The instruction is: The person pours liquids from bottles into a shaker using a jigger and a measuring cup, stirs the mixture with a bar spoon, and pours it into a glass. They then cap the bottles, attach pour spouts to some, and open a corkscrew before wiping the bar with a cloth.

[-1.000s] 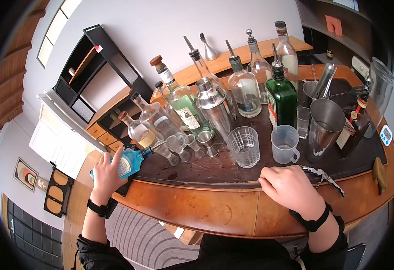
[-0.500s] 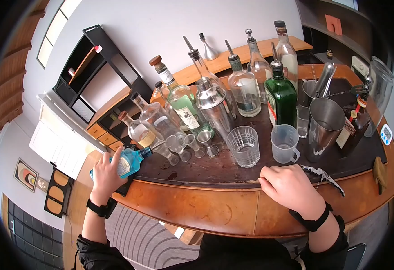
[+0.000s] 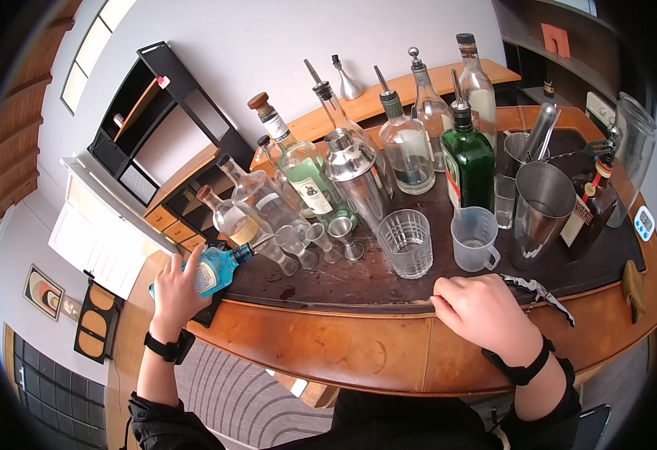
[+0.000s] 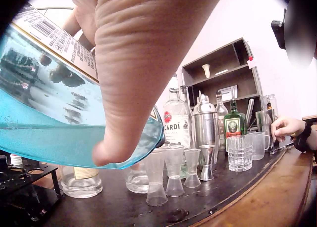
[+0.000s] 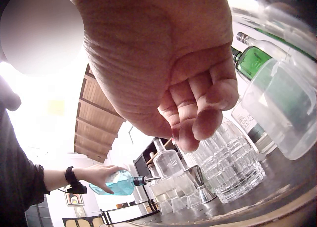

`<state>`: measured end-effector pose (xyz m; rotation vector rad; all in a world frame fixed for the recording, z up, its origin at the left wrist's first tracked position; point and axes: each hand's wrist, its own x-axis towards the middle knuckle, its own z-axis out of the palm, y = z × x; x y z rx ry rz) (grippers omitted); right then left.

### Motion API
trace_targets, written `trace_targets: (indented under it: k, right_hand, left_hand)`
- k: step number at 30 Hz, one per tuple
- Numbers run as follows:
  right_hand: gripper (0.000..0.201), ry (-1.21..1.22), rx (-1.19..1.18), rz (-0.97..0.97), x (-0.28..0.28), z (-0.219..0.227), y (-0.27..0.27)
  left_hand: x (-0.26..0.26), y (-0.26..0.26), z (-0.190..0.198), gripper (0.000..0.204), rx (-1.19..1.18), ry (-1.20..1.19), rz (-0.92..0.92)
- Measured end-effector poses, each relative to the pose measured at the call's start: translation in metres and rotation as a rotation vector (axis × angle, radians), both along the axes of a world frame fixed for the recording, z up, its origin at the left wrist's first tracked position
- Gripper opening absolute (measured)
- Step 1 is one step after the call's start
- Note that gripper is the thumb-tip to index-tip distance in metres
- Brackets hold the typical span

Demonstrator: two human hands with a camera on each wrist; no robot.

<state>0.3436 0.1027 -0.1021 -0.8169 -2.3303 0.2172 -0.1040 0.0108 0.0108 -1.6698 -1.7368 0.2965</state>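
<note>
— From overhead: the left hand [image 3: 175, 289] grips a blue bottle [image 3: 210, 271] tipped nearly flat at the counter's [image 3: 328, 349] left end, its pourer aimed at a row of small measures [image 3: 298, 246]. The right hand [image 3: 482, 307] rests curled on the counter's edge, holding nothing I can make out.

— The risk?

— The spout could miss such narrow cups and wet the counter. The bottle hangs partly past the edge, so a slip would likely drop it to the floor.

— At the left wrist?

— The fingers [image 4: 133, 64] wrap the blue glass; the measures [image 4: 173, 175] stand just beyond, packed close. A nudge could topple them together.

— And the right wrist?

— The knuckles [image 5: 198, 113] are clenched beside a cut tumbler [image 5: 233, 160] and a plastic jug [image 5: 282, 108]. A careless shift might knock either one.
</note>
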Motion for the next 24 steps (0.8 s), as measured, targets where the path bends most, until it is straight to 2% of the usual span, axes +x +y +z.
trace_targets:
  k: [7, 16, 24]
  right_hand:
    - [0.02, -0.01, 0.001, -0.005, 0.0, 0.0, 0.0]
    - [0.019, -0.001, 0.011, 0.001, 0.0, -0.001, 0.0]
    - [0.019, -0.021, 0.001, -0.001, 0.0, -0.001, 0.0]
  left_hand:
    - [-0.002, -0.001, -0.003, 0.094, 0.013, -0.015, -0.038]
    - [-0.005, -0.002, -0.019, 0.094, 0.013, -0.141, 0.069]
    - [0.0, -0.006, -0.028, 0.088, 0.02, -0.359, 0.062]
